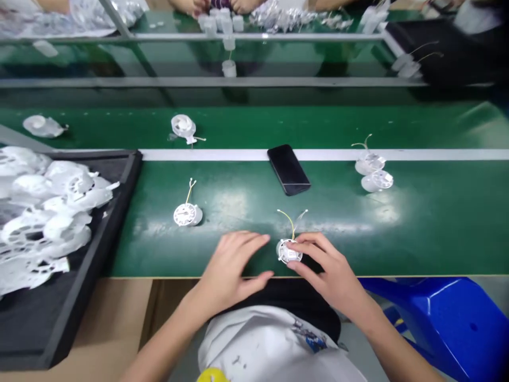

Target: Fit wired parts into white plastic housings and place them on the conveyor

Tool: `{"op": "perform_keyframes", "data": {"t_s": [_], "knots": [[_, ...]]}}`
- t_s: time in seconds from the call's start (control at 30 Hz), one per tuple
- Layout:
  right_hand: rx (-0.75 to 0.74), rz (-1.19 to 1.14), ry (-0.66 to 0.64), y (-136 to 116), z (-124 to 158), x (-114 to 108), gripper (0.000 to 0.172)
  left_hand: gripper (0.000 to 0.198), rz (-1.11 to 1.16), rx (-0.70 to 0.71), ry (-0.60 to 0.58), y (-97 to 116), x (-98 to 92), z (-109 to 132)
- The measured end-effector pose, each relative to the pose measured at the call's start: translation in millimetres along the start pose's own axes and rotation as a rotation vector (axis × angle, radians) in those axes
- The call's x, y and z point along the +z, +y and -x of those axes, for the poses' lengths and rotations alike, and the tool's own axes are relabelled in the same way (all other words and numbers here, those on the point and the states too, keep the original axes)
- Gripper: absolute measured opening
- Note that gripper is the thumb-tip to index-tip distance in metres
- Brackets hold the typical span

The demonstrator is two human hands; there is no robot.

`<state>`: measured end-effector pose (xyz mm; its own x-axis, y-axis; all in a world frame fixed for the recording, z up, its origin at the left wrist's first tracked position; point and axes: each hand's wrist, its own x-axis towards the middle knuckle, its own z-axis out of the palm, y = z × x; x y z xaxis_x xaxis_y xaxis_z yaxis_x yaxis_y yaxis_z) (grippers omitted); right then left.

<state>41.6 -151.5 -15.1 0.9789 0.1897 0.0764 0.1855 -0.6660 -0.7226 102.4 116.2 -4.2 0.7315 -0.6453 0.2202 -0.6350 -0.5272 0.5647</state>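
Observation:
Near the table's front edge my right hand (324,265) has its fingers closed on a small white round plastic housing (289,251). Thin yellow and white wires stick out from the far side of that housing. Just left of it my left hand (236,265) hovers with thumb and fingers apart and holds nothing. A similar white housing (187,214) with wires stands further left on the green table (230,207). Two more clear-white housings (377,181) sit close together on the right. Beyond my hands lies a black phone (288,169).
A black tray (131,175) heaped with white plastic parts (43,201) stands at the left. On the strip behind are more housings (183,127). A blue stool (449,323) is at lower right. Across the table, other people's hands (199,6) are among small parts.

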Motion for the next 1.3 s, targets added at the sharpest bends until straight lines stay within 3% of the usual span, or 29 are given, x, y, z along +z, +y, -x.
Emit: {"op": "perform_keyframes", "data": {"t_s": [0.07,0.13,0.43,0.6,0.77,0.83,0.9,1.0,1.03,1.1,1.17,1.2,1.3], "knots": [[0.044,-0.088,-0.032,-6,0,6,0.034,0.066,0.075,0.020,-0.159,7,16.6,-17],[0.092,-0.135,-0.021,-6,-3,9,0.036,0.058,0.107,0.005,-0.210,7,26.2,-29],[0.116,-0.184,0.112,-10,-7,12,0.016,0.043,0.147,-0.052,-0.221,6,26.1,-41],[-0.004,0.004,0.240,-10,-9,24,0.017,0.041,0.149,-0.074,-0.234,8,25.7,-43],[-0.069,0.141,0.355,-17,-12,36,0.013,0.042,0.043,-0.003,-0.209,12,27.8,-41],[-0.101,0.180,0.324,-10,-20,24,0.019,0.042,-0.053,0.027,-0.162,2,24.9,-38],[-0.089,0.220,0.316,10,-30,-8,0.034,0.042,-0.179,0.018,-0.094,-16,15.8,-35],[0.155,0.403,0.597,63,-43,-76,0.055,0.043,-0.356,-0.058,0.036,-46,-6.0,-30],[0.214,0.430,0.633,82,-46,-96,0.060,0.046,-0.406,-0.090,0.099,-52,-12.7,-28],[0.258,0.388,0.535,112,-45,-118,0.054,0.059,-0.470,-0.149,0.272,-54,-19.6,-25],[0.266,0.364,0.494,121,-38,-114,0.047,0.070,-0.438,-0.138,0.419,-41,-14.7,-21],[0.263,0.352,0.488,116,-31,-103,0.044,0.071,-0.381,-0.101,0.431,-30,-7.9,-20],[0.200,0.279,0.453,73,-6,-52,0.039,0.062,-0.183,0.022,0.229,5,21.7,-22]]}}
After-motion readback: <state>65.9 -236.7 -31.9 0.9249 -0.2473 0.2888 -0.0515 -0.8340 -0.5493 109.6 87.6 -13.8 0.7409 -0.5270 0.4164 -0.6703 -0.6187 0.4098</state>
